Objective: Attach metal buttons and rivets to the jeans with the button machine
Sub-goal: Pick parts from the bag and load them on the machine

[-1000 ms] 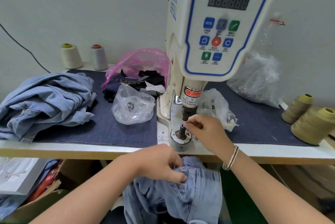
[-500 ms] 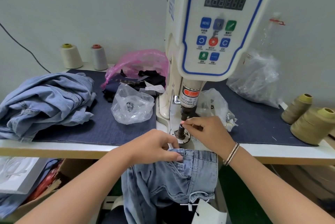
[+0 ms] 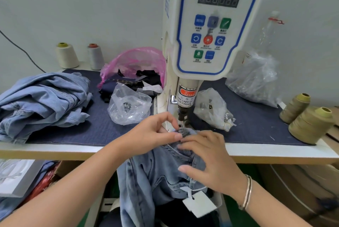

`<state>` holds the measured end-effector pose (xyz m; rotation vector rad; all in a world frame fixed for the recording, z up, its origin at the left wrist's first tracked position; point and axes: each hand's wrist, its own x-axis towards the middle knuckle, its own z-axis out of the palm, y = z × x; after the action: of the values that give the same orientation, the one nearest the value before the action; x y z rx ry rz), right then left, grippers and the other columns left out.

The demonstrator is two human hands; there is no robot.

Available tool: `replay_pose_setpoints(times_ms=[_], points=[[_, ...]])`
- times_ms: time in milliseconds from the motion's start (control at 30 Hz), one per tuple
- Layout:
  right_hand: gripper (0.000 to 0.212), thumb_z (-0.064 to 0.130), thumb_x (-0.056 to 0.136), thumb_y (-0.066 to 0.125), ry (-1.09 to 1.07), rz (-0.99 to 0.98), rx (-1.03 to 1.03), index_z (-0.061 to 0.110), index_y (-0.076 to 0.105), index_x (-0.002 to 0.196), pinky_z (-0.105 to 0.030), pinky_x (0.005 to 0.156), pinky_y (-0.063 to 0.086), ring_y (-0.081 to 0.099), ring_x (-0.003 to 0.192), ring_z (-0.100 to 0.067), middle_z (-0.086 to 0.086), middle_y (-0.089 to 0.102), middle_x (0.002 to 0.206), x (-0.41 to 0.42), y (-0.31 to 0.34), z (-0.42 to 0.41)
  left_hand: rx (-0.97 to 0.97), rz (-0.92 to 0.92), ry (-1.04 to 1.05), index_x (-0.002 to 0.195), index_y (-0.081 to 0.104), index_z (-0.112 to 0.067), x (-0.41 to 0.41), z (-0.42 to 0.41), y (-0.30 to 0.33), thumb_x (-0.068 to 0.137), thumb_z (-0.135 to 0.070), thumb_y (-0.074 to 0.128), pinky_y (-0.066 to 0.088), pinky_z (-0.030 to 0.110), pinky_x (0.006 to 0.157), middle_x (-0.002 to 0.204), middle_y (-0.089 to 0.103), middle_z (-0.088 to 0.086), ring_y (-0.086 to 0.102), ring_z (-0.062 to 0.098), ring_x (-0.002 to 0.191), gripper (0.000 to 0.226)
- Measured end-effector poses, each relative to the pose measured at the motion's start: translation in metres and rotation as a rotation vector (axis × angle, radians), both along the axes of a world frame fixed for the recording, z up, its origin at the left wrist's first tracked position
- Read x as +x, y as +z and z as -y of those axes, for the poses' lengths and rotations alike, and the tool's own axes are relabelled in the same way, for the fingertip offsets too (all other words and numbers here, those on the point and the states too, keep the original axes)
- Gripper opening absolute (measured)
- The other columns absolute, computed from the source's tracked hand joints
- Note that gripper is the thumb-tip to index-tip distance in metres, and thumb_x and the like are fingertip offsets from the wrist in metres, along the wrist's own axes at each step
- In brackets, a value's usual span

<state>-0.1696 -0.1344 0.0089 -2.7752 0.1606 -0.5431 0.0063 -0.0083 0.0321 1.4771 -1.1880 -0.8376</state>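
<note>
jeans (image 3: 165,169) hung off near table (image 3: 55,150) edge, waistband under machine (image 3: 211,24) | left hand (image 3: 152,135) pinched waistband | right hand (image 3: 207,155) lay flat, fingers straight | risk: fingers beside punch (image 3: 183,112) crushed, cloth slipping off-mark

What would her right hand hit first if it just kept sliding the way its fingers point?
Probably the left hand. The right hand lies on the jeans with fingers aimed up and left, toward the waistband edge the left hand pinches under the button machine. Depth is hard to judge.
</note>
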Motion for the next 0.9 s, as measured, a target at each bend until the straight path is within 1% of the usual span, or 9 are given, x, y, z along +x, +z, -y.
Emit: replay_pose_setpoints(times_ms=[133,200,267,333,467,600,700,767,900], points=[[0.056,0.075,0.072,0.048,-0.033,-0.131,-0.007,0.040,0.062,0.114,-0.031,0.097,0.022,0.035,0.115,-0.003,0.025,0.051,0.119,0.004,-0.009,0.003,-0.141,-0.062,0.022,0.077,0.060,-0.037,-0.007,-0.007,0.007,0.081,-0.032,0.068,0.015,0.026,0.047,0.044,0.026,-0.010,0.016,0.012,0.043,0.010],[0.055,0.076,0.071,0.050,-0.018,-0.117,-0.089,0.037,0.065,0.108,-0.035,0.096,0.022,0.037,0.117,-0.006,0.023,0.054,0.116,0.006,-0.010,0.001,-0.205,-0.106,0.067,0.076,0.061,-0.036,-0.008,-0.007,0.014,0.077,-0.037,0.069,0.021,0.042,0.050,0.043,0.025,-0.002,0.018,0.023,0.046,0.008],[0.044,0.066,0.076,0.057,0.025,-0.050,-0.126,0.030,0.069,0.097,-0.036,0.095,0.023,0.041,0.120,-0.008,0.021,0.059,0.114,0.008,-0.006,0.000,-0.233,-0.115,0.131,0.077,0.062,-0.035,-0.007,-0.008,0.022,0.075,-0.039,0.069,0.027,0.050,0.058,0.046,0.023,0.022,0.024,0.042,0.048,0.009],[0.027,0.045,0.080,0.067,0.090,0.051,0.015,0.022,0.073,0.094,-0.034,0.100,0.027,0.047,0.122,-0.006,0.017,0.064,0.113,0.008,0.000,0.002,-0.232,-0.089,0.182,0.077,0.062,-0.036,0.000,-0.011,0.029,0.073,-0.043,0.069,0.026,0.043,0.068,0.053,0.027,0.033,0.027,0.049,0.052,0.010],[0.014,0.009,0.084,0.063,0.232,0.080,0.711,0.017,0.071,0.091,-0.020,0.075,0.050,0.064,0.080,-0.003,0.010,0.069,0.083,0.005,0.021,0.011,-0.130,0.014,0.025,0.083,0.065,-0.030,0.018,-0.021,0.026,0.074,-0.044,0.068,0.033,0.017,0.057,0.057,0.043,0.005,0.038,0.015,0.053,0.017],[0.025,0.007,0.082,0.060,0.214,0.120,1.044,0.027,0.075,0.082,-0.014,0.073,0.047,0.063,0.077,-0.001,0.012,0.068,0.080,0.009,0.023,0.016,0.046,0.317,-0.133,0.081,0.060,-0.009,0.018,-0.026,0.000,0.077,-0.048,0.064,0.038,0.017,0.070,0.083,0.048,-0.007,0.047,0.010,0.076,0.039],[0.023,0.006,0.084,0.060,0.111,0.070,1.210,0.022,0.076,0.083,-0.018,0.072,0.050,0.066,0.079,-0.007,0.005,0.072,0.084,0.013,0.012,0.026,0.090,0.088,-0.087,0.078,0.055,-0.008,0.018,-0.037,-0.025,0.078,-0.046,0.064,0.038,0.019,0.077,0.094,0.049,0.002,0.049,0.011,0.084,0.040],[0.027,0.004,0.088,0.057,0.001,0.003,1.266,0.022,0.075,0.079,-0.020,0.067,0.051,0.065,0.074,-0.009,0.001,0.070,0.079,0.016,0.004,0.034,0.104,-0.074,-0.022,0.081,0.055,-0.016,0.019,-0.040,-0.034,0.081,-0.050,0.061,0.037,0.027,0.074,0.086,0.054,-0.001,0.049,0.012,0.081,0.034],[0.023,0.012,0.088,0.062,-0.089,-0.070,1.306,0.023,0.073,0.072,-0.018,0.061,0.050,0.061,0.065,-0.006,0.003,0.067,0.072,0.030,-0.001,0.046,0.007,-0.151,0.251,0.070,0.054,-0.030,0.024,-0.024,-0.041,0.085,-0.048,0.056,0.033,0.025,0.064,0.069,0.048,-0.012,0.043,0.005,0.065,0.024]])
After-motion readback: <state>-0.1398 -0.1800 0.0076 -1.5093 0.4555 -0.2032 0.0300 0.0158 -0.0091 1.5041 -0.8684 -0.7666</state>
